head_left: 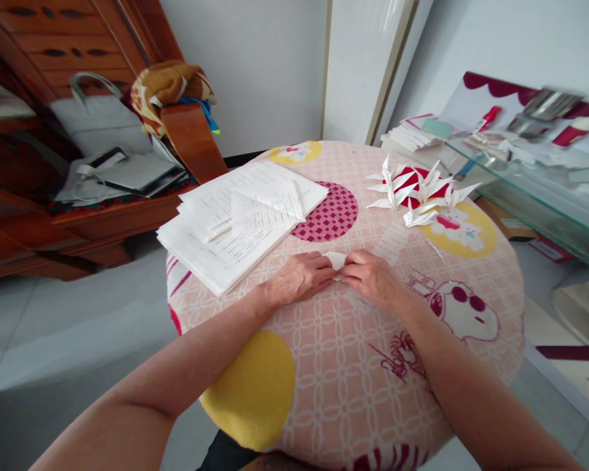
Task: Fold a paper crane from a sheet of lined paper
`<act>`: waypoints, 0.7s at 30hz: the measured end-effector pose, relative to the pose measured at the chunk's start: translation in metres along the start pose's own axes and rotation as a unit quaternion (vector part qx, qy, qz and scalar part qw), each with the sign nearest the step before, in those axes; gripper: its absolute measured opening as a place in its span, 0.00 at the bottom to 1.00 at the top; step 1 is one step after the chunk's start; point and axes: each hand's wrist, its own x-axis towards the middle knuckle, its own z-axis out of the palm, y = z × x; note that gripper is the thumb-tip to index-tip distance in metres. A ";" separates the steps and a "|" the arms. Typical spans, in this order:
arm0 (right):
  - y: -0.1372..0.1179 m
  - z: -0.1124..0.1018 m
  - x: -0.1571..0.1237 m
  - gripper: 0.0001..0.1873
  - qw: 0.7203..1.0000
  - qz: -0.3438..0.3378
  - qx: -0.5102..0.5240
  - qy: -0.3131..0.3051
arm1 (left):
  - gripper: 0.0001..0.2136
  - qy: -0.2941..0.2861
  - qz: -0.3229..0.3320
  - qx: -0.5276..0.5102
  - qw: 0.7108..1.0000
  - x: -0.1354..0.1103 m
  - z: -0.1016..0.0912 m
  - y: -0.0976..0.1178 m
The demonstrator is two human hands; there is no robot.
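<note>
Since the folded paper (336, 260) probably slips easily, the left hand (302, 278) and right hand (370, 278) pinch it from either side in their fingers, mid-tabletop (334, 366); paper cranes (426, 188) sit far right, stacked sheets (240, 229) far left, likely to spare the hands room.

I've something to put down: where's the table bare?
Bare tablecloth lies between the left forearm and right forearm, and from the right forearm to the table's right edge. Crowded: far left, with the paper stack; far right, with paper cranes; middle: left hand, right hand, white paper.
</note>
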 end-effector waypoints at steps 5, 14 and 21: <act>0.002 -0.002 0.000 0.10 0.999 0.005 0.038 0.011 | 0.13 0.025 -0.049 -0.083 0.995 -0.001 0.003 -0.002; 0.004 0.000 0.000 0.11 1.000 0.006 0.019 0.015 | 0.12 0.032 -0.075 -0.092 0.992 -0.001 0.002 -0.003; 0.006 0.003 -0.001 0.12 0.999 0.007 0.023 0.030 | 0.12 0.024 -0.098 -0.073 0.992 -0.001 0.003 -0.001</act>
